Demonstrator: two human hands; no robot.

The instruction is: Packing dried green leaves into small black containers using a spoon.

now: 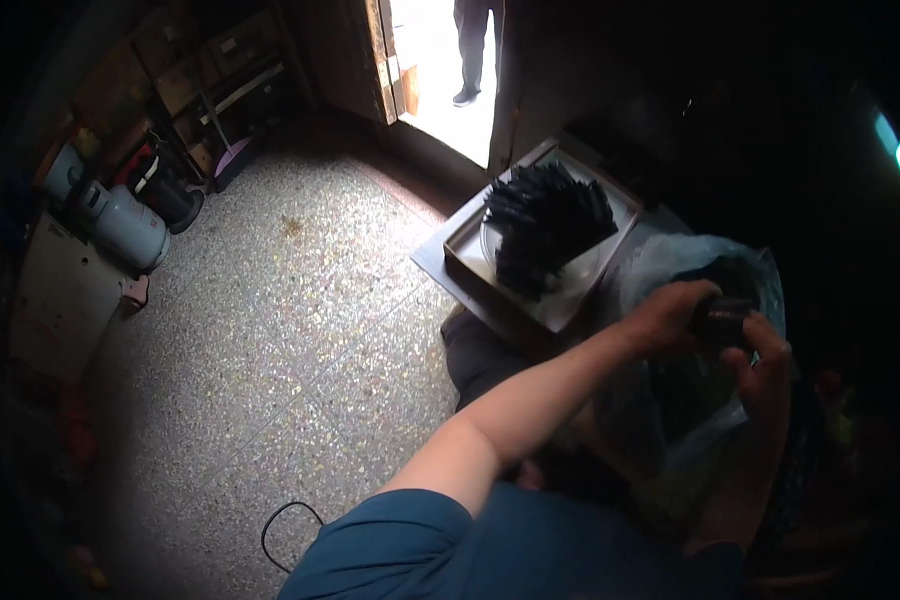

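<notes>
Both of my hands meet at a small dark block-like object (725, 319) with faint reddish marks, over the mouth of a clear plastic bag (694, 251). My left hand (667, 311) grips its near left side, and my right hand (766, 349) has its fingers on the right side. What the object is stays unclear in the dim light. Dark contents fill the bag's shadowed inside. Left of the bag, a shallow wooden-edged tray (457, 253) holds a heap of thin black pieces (551, 214) on a round pale dish (487, 238).
The tray rests on a pale board (429, 259). Beyond it, a person's legs (474, 52) stand outside a bright doorway (427, 105). A gas cylinder (131, 225), a purple dustpan (232, 159) and a wooden panel (64, 300) line the left side. A black cable (270, 525) lies on the speckled floor.
</notes>
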